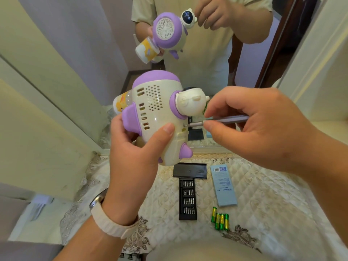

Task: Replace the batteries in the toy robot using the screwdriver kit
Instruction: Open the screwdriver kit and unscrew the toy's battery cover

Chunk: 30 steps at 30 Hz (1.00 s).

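My left hand (135,153) grips the cream and purple toy robot (160,113) from below, thumb across its back, held up above the table. My right hand (259,129) pinches a slim grey screwdriver (222,120) between thumb and fingers, its tip set against a small screw hole on the toy's back, just under the head. On the table lies the open black bit case (187,199) with rows of bits, its black lid (189,170) beyond it. Several green and yellow batteries (220,221) lie side by side to the right of the case.
A pale blue box (224,185) lies right of the bit case on the quilted cream table cover (263,194). A mirror (84,53) stands right behind the table and reflects the toy and both hands. A watch with a cream strap sits on my left wrist.
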{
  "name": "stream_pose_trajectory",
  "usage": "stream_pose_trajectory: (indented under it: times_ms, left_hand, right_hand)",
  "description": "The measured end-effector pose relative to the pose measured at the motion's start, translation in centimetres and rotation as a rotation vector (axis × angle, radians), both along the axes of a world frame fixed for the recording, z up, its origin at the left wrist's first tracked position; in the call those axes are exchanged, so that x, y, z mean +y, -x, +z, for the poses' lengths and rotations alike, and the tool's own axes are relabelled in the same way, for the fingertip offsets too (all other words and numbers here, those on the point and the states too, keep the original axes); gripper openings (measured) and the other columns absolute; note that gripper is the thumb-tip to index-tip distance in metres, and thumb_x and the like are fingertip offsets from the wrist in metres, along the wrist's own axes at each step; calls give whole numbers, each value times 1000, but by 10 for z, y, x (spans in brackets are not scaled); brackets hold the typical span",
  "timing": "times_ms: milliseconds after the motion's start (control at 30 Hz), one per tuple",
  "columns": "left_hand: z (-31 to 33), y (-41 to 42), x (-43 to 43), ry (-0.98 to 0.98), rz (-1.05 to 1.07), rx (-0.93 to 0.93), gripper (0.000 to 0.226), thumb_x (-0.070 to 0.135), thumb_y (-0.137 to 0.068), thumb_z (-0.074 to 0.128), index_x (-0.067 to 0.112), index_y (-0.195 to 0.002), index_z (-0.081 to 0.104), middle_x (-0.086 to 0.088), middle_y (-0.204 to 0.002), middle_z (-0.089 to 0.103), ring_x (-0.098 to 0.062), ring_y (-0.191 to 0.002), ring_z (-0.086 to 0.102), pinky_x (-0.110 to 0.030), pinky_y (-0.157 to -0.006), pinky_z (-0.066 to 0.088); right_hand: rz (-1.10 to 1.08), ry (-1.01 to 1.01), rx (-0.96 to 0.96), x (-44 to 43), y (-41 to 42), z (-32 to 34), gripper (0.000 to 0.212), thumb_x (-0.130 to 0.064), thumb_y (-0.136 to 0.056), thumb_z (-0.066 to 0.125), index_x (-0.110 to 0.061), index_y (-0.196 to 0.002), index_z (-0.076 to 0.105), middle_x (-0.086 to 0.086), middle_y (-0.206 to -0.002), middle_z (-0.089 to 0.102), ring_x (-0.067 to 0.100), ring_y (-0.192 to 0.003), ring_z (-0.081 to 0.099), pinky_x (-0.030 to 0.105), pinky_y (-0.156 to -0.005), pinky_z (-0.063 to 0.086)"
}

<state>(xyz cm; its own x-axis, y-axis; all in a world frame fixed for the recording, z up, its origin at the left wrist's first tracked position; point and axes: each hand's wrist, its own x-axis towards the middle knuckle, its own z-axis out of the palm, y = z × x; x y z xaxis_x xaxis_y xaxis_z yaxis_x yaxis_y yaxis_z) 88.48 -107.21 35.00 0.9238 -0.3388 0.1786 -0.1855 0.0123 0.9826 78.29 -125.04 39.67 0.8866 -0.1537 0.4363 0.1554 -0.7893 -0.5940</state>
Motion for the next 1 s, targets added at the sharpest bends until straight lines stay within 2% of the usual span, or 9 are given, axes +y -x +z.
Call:
stream_pose_trajectory:
  times_ms: [100,233,333,500,567,667,867,1000]
  left_hand:
    - [0,-1,0,3,-16,0,61,47,-65,78,26,-118,55,0,-105,71,-24,-92,71,-33,-55,55]
    - [1,-2,0,-1,-13,-7,57,48,-64,78,31,-113,54,3,-103,71,-22,-90,71,-32,-55,55]
    - [2,-2,0,-5,-23,-7,61,48,-65,78,28,-117,54,0,-106,71,-27,-93,72,-37,-56,56]
    - [1,-4,-1,-13,-30,-10,66,47,-66,78,22,-122,53,-4,-109,70,-32,-94,71,-45,-57,58]
    - [0,-4,-1,-14,-29,-8,63,47,-66,78,25,-120,53,-3,-108,70,-30,-93,71,-43,-56,58]
    - [-2,-4,-2,-9,-27,1,59,48,-65,78,30,-115,54,2,-105,71,-25,-93,71,-40,-57,57]
    - [-4,-9,-11,-10,-64,-6,72,47,-67,78,14,-125,53,-11,-108,70,-36,-92,70,-43,-56,56]
    - [-5,-12,-18,-18,-74,-4,72,47,-67,78,13,-126,54,-11,-109,69,-35,-94,70,-44,-56,57]
  right_hand:
    - [-26,-2,-13,0,-1,0,17,-35,-90,57,-22,-87,68,-11,-63,62,13,-62,59,21,-52,43]
    - [-20,-2,-26,0,-1,2,12,-30,-89,59,-22,-91,67,-10,-62,60,11,-60,56,13,-51,38]
    - [-10,-5,-17,0,0,3,8,-30,-85,63,-22,-90,64,-8,-65,59,17,-62,55,18,-51,40]
    - [-11,-5,-2,0,0,2,8,-31,-84,63,-23,-86,63,-10,-67,58,17,-64,55,20,-53,42]
    - [-18,-8,-1,0,-1,2,14,-37,-88,58,-25,-84,62,-10,-64,59,16,-64,57,19,-51,41]
    - [-33,5,-11,-1,-2,2,14,-34,-90,57,-23,-85,64,-11,-63,59,15,-64,56,15,-52,40]
    - [-36,0,0,-8,0,0,7,-28,-86,62,-23,-89,64,-5,-65,59,19,-61,55,24,-52,41]
    - [-40,-5,15,-13,1,1,8,-25,-82,64,-24,-90,63,-9,-69,57,18,-65,54,21,-54,42]
